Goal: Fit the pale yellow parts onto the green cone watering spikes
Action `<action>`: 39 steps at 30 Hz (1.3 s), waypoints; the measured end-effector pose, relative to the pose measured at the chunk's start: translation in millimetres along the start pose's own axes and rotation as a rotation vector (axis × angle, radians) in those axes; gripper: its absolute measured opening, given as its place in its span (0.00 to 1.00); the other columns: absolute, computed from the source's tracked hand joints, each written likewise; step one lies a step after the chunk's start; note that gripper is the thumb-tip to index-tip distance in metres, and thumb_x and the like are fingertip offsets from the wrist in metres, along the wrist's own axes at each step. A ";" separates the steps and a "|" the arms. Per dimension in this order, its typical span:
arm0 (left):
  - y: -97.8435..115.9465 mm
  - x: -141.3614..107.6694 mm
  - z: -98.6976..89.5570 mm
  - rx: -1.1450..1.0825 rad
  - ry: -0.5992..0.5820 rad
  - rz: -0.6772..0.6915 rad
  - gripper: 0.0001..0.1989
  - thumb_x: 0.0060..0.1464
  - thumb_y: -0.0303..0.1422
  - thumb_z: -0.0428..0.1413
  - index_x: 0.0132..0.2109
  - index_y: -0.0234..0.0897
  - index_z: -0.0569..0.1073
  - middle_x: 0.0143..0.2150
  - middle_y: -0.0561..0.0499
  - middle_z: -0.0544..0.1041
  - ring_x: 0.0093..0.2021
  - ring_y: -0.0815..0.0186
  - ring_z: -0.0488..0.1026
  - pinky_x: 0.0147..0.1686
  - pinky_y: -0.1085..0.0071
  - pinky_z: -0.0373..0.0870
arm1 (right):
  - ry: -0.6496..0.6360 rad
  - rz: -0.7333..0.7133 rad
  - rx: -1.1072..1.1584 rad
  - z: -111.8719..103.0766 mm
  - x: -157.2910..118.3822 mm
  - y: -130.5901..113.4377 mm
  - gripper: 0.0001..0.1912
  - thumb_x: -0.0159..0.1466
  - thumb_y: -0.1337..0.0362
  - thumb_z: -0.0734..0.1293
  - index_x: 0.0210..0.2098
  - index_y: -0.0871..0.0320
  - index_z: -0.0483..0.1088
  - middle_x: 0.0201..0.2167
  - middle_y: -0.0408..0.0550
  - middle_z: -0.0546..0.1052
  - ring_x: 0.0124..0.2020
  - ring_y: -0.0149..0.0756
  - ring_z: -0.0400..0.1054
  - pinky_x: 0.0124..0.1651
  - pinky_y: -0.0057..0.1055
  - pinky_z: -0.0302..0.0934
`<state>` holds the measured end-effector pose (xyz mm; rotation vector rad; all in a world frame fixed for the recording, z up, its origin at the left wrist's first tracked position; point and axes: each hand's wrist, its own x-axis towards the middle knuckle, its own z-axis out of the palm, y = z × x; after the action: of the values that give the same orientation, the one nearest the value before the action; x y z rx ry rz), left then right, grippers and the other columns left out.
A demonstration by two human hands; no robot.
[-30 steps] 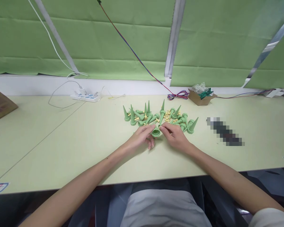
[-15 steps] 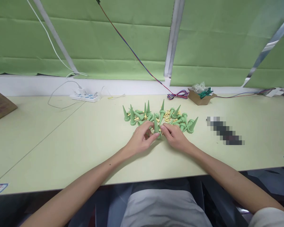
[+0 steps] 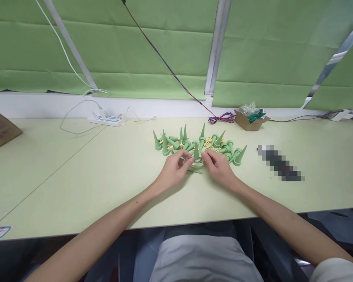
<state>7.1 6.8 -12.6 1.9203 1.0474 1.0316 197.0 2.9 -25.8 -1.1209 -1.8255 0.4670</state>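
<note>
My left hand (image 3: 174,169) is curled, its thumb and fingertips at a green cone-shaped spike (image 3: 196,152) that points upward. Its fingers hide part of the spike's collar. From the right, my right hand (image 3: 219,167) pinches thumb against forefinger close to that collar; whatever is between them is too small to make out. Another green spike (image 3: 195,171) lies flat below the left fingers. Behind both hands spreads a cluster of similar spikes, some upright like this one (image 3: 165,145), others on their sides. Small yellow pieces (image 3: 207,144) are scattered among them.
A small cardboard box (image 3: 249,123) with clear plastic and green material stands at the back, beside coiled red-and-blue wire (image 3: 222,118). A power strip (image 3: 107,120) lies at back left. Right of the spikes is a blurred-out dark object (image 3: 279,164). The table's front edge runs below my forearms.
The upright spike between my hands has shifted slightly right and away from me. My left thumb has lifted a little, and the flat spike beneath it now shows.
</note>
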 end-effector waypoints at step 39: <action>1.3 -6.6 0.9 0.138 0.054 0.219 0.13 0.58 0.38 0.58 0.48 0.38 0.73 0.42 0.47 0.73 0.30 0.69 0.69 0.30 0.72 0.69 | -0.084 -0.043 0.046 -0.7 -3.4 -2.4 0.23 0.74 0.54 0.51 0.24 0.55 0.55 0.18 0.40 0.61 0.21 0.31 0.55 0.28 0.31 0.51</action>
<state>6.0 0.2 -13.9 2.1666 0.9759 1.1635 196.9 -1.3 -25.4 -1.0426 -1.8986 0.5351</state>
